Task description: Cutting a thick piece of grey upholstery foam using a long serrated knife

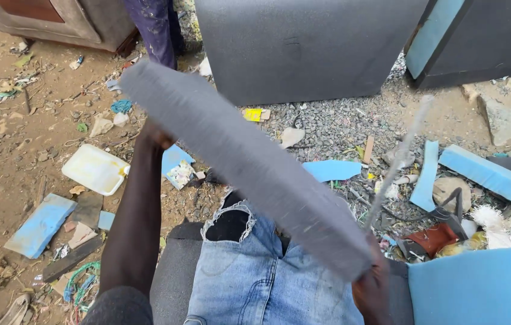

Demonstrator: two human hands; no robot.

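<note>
A long grey fabric-covered strip point(237, 156) stretches diagonally across the view, blurred by motion. My left hand point(154, 135) grips its far upper end from behind. My right hand point(373, 286) holds its near lower end, by my knee in torn blue jeans point(267, 271). A thin pale stick or thread point(397, 162) rises from my right hand, blurred; I cannot tell what it is.
Dirt ground strewn with blue foam scraps point(42, 224), a white plastic container point(95, 169) and litter. Dark grey upholstered panels point(303, 45) stand ahead. A blue foam slab point(478, 286) lies at lower right. Another person's legs point(156, 27) stand at the top.
</note>
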